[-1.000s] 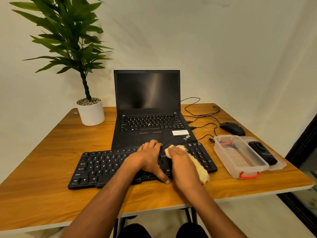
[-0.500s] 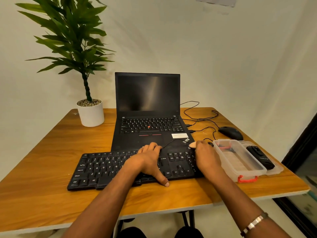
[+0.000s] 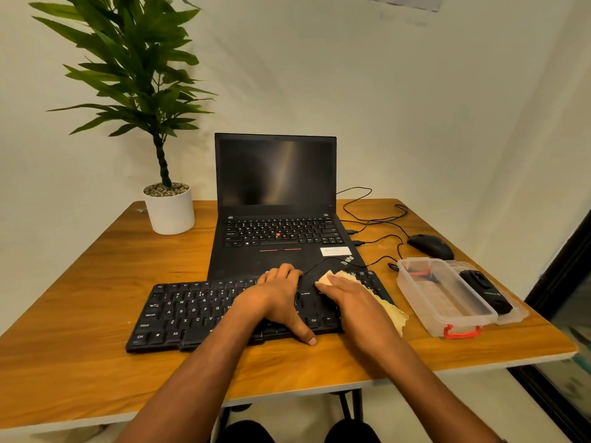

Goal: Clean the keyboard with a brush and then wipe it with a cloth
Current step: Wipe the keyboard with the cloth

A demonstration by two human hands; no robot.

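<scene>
The black keyboard (image 3: 192, 311) lies on the wooden table (image 3: 80, 330), in front of the laptop. My left hand (image 3: 278, 298) rests across its middle, fingers at the far edge and thumb at the near edge. On the right end of the keys, my right hand (image 3: 351, 302) presses a yellowish cloth (image 3: 391, 313) flat with straight fingers. The cloth sticks out past my fingertips and off the keyboard's right end. I cannot make out a brush for certain.
An open black laptop (image 3: 276, 193) stands behind the keyboard. A potted plant (image 3: 169, 209) is at the back left. At the right are a clear plastic box (image 3: 412, 302) with a red latch, a black device (image 3: 486, 292) on its lid, a black mouse (image 3: 430, 246) and cables.
My right hand swept the cloth to the keyboard's right end, near the clear box, and has come back left over the keys. My left hand has stayed on the keyboard.
</scene>
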